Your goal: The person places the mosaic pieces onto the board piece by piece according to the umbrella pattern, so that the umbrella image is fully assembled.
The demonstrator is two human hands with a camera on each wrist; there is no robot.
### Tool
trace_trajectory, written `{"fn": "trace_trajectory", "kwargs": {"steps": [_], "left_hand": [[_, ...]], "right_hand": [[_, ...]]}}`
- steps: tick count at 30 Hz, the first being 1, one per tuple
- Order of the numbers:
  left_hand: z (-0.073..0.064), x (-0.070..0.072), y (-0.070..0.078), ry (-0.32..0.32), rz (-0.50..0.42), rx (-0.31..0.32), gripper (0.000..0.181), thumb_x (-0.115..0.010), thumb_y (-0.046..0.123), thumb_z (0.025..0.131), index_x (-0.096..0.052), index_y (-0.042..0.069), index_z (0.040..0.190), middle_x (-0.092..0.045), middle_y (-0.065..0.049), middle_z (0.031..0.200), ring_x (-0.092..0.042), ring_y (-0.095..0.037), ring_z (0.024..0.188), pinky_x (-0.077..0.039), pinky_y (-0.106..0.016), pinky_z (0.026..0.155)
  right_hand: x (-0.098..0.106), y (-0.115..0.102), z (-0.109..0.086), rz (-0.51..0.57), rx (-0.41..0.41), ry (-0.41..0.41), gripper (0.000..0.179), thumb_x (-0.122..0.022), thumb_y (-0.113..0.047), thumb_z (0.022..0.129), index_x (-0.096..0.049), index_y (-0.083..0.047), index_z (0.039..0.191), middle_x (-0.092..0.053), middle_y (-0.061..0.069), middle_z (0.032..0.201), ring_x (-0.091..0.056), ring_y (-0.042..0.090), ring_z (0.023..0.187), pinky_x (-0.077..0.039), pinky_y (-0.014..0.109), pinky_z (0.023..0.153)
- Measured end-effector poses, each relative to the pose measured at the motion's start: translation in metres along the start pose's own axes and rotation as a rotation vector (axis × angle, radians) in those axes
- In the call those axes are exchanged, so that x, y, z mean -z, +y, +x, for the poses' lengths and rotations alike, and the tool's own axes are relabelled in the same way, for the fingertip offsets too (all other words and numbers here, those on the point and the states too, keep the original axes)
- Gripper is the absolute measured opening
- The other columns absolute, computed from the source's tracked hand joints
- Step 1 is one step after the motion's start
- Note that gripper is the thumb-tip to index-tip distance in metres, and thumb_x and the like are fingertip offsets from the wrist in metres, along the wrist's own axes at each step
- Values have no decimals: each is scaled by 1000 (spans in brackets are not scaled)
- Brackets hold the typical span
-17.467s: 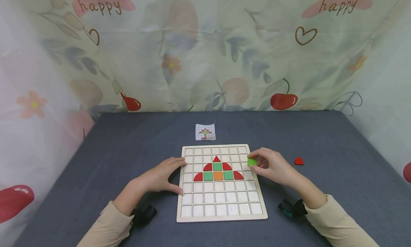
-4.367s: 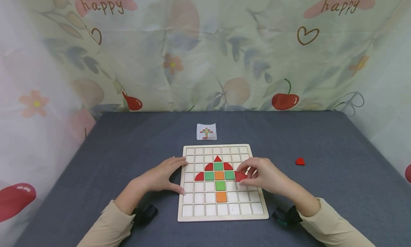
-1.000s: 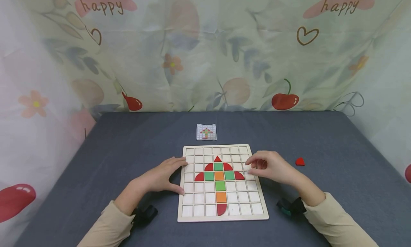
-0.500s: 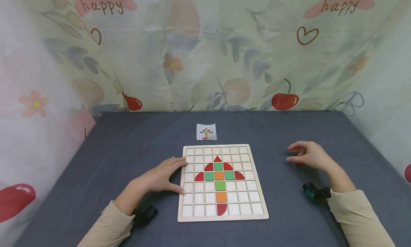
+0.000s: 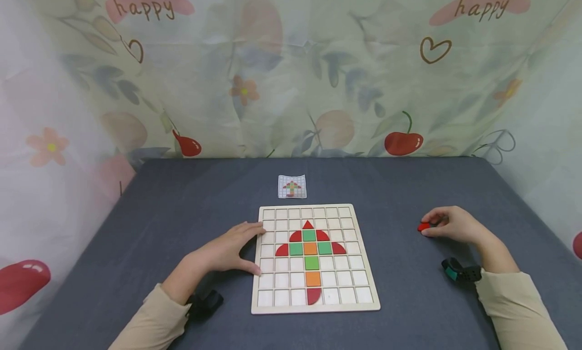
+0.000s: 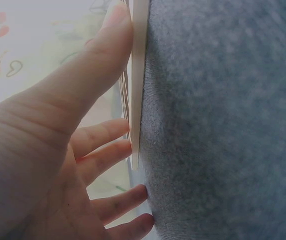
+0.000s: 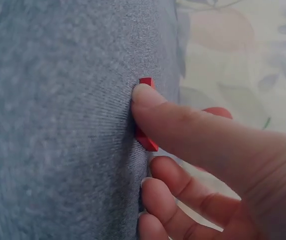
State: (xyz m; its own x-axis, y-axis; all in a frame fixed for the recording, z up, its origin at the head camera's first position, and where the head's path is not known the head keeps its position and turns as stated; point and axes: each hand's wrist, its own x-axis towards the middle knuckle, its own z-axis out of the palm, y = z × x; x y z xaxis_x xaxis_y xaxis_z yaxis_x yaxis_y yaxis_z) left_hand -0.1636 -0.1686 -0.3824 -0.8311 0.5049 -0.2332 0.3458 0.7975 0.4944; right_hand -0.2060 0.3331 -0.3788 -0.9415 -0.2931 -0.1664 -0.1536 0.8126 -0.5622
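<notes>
Off to the right of the board, my right hand (image 5: 461,228) pinches a red tile (image 5: 423,227) between thumb and fingers, low over the dark cloth. In the right wrist view the thumb covers the middle of this red tile (image 7: 147,141). My left hand (image 5: 225,250) rests at the left edge of the wooden grid board (image 5: 373,289), fingers spread and fairly straight, thumb on the rim. On the board, a red triangle (image 5: 307,225) tops a pattern of green and orange squares and red quarter-circles. A red quarter-circle (image 5: 313,296) sits at its bottom, below an orange square (image 5: 312,279).
A small printed card (image 5: 292,187) with a similar coloured pattern lies behind the board. Dark grey cloth (image 5: 204,188) covers the table. A patterned curtain (image 5: 291,87) hangs along the back and sides.
My right hand has moved right from the board to the red tile and now pinches it. Earlier, a green square, an orange square and a red quarter-circle were added down the middle. My left hand stays put.
</notes>
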Motion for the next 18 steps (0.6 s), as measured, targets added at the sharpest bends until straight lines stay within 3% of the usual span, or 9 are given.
{"fn": "trace_trajectory", "kwargs": {"steps": [7, 18], "left_hand": [[0, 0, 1, 2, 0, 2, 91, -77, 49, 69, -38, 10, 141, -32, -11, 150, -25, -36, 139, -27, -55, 110], [0, 0, 0, 0, 1, 2, 91, -77, 49, 69, -38, 10, 141, -32, -11, 150, -24, -37, 140, -26, -55, 111]], "right_hand": [[0, -9, 0, -56, 26, 53, 28, -73, -22, 80, -66, -2, 99, -67, 8, 91, -54, -4, 67, -45, 21, 60], [-13, -34, 7, 44, 71, 119, 29, -75, -22, 79, -64, -3, 98, -69, 12, 94, -63, -1, 73, -49, 20, 63]]}}
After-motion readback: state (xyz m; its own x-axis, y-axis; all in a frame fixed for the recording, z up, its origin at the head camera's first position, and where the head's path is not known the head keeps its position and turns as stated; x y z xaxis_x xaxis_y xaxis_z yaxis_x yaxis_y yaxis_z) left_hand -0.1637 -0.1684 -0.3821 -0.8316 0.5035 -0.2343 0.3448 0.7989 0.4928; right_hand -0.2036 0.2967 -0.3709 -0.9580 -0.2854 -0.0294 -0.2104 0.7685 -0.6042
